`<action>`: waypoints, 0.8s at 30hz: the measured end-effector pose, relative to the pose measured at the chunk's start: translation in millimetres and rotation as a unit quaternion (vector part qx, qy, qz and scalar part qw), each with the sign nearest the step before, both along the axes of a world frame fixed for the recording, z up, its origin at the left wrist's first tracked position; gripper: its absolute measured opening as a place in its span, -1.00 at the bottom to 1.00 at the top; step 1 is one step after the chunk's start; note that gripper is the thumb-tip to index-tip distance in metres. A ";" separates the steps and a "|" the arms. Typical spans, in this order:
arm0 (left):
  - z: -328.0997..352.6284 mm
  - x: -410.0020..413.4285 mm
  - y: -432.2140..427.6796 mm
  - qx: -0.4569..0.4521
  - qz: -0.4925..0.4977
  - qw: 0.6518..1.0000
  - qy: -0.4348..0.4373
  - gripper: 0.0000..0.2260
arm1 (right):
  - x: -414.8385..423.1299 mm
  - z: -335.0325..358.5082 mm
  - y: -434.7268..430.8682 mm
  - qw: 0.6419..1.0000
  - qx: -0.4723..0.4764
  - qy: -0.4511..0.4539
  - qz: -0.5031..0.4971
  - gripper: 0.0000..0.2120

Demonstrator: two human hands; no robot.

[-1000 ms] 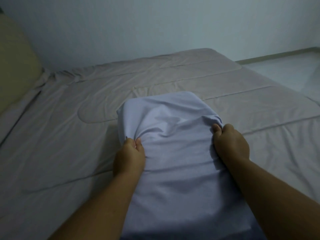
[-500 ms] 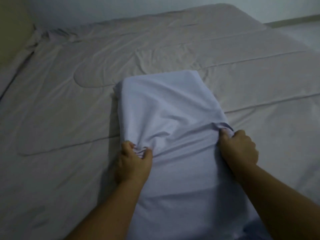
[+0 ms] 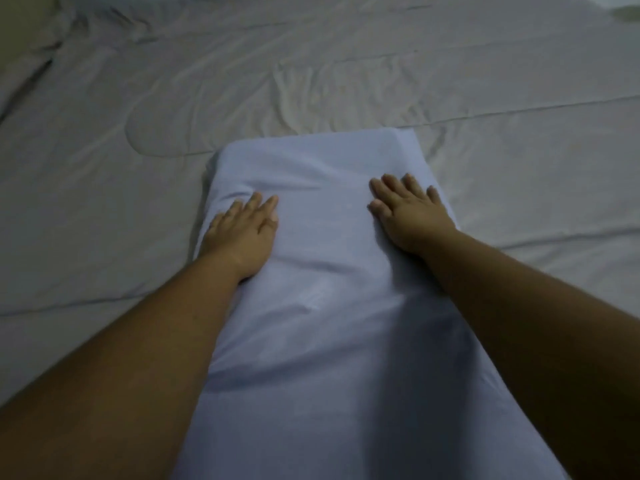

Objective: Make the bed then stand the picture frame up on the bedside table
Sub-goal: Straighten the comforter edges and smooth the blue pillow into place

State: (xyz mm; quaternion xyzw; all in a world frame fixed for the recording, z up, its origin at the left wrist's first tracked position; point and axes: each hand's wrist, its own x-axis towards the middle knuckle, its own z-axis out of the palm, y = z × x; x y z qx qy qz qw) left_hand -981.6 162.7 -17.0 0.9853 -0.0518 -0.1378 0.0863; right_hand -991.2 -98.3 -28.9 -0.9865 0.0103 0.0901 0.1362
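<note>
My left hand (image 3: 242, 233) lies flat on the pale blue pillow (image 3: 322, 306), fingers (image 3: 266, 206) spread and holding nothing, close to the pillow's left edge. My right hand (image 3: 412, 216) is flat too, palm down near the right edge, its fingers (image 3: 391, 185) splayed and gripping nothing. A bare strip of pillowcase runs between the two hands. The pillow stretches lengthwise away from me on the bed (image 3: 138, 168), its far end squared off with a rounded left corner and a sharper right one; its near end runs out of view at the bottom. The grey bedspread (image 3: 519, 168) under it is creased just beyond the far end and carries stitched seam lines running across. To either side of the pillow the cover lies open and uncluttered, broad on the left and on the right. No picture frame or bedside table shows from here.
</note>
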 end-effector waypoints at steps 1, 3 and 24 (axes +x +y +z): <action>-1.8 9.9 0.7 0.005 0.005 1.000 -0.007 -0.57 | 11.4 -2.8 -3.7 1.000 0.004 -0.005 -0.002 -0.52; -4.8 30.4 2.0 0.014 0.016 1.000 -0.013 -0.56 | 35.6 -5.9 -9.0 1.000 0.011 -0.014 -0.006 -0.51; -17.2 192.3 -0.7 -0.050 0.217 0.942 -0.250 -0.74 | 190.1 -16.1 -3.7 0.967 0.070 -0.213 -0.121 -0.78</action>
